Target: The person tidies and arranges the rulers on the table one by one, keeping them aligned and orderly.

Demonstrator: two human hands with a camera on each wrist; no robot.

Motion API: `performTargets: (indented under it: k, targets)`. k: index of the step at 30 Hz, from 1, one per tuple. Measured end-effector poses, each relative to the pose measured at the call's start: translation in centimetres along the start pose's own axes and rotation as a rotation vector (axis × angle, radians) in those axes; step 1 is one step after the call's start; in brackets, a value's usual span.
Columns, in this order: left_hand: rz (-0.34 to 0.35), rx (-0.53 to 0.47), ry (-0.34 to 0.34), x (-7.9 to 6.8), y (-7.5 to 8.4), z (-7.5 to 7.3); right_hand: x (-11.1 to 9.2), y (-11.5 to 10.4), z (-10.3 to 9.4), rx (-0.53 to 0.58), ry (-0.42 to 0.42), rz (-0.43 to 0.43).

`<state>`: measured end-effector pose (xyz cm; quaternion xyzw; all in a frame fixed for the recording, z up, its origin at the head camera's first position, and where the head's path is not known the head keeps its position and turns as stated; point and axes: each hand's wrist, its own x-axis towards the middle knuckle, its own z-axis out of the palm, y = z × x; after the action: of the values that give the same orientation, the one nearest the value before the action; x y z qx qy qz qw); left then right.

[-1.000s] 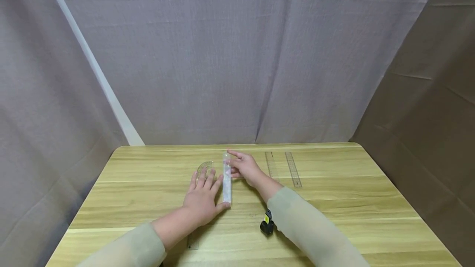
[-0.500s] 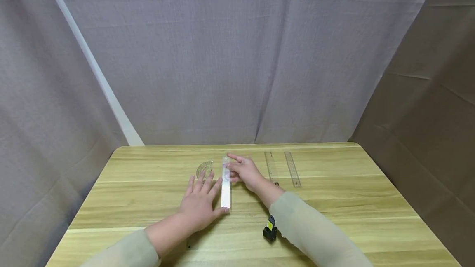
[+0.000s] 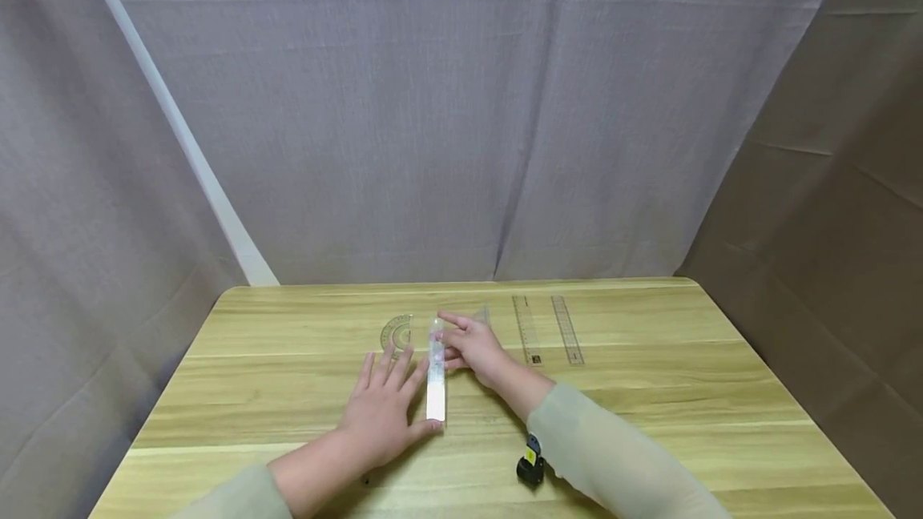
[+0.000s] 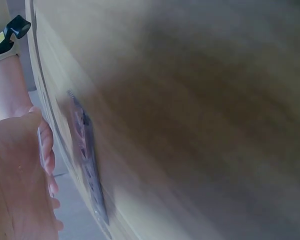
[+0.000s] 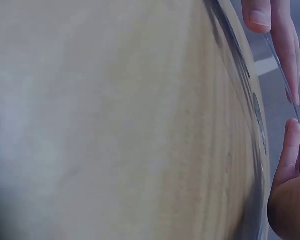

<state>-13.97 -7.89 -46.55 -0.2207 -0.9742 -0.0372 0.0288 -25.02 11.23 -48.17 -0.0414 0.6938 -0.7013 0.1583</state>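
A clear ruler [image 3: 436, 399] stands lengthwise between both hands, its lower half bright with glare. In the head view my right hand [image 3: 472, 347] pinches its far part between thumb and fingers. My left hand [image 3: 378, 415] lies to the ruler's left with fingers spread and straight, the thumb touching its near end. The right wrist view shows the ruler edge-on as a thin line, raised off the tabletop, between the right hand [image 5: 292, 200] and the left thumb. Just beyond the left fingertips lies a clear protractor [image 3: 397, 332].
Two more clear rulers lie at the back right, one [image 3: 526, 331] left of the other [image 3: 567, 331]. A clear pointed piece [image 3: 481, 315] is partly hidden behind my right hand. The wooden table [image 3: 685, 423] reaches back to grey curtains [image 3: 360, 142].
Both hands and the ruler have moved toward me and slightly left. The pointed clear piece behind the right hand has come into view. My left arm now covers most of a clear piece near the front.
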Motion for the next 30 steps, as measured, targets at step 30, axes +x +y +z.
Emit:
performTargets:
  k: [30]
  targets:
    - [0.026,-0.027,0.057,-3.8,0.7,0.9,-2.8,1.2,1.4,-0.023,-0.101,0.048]
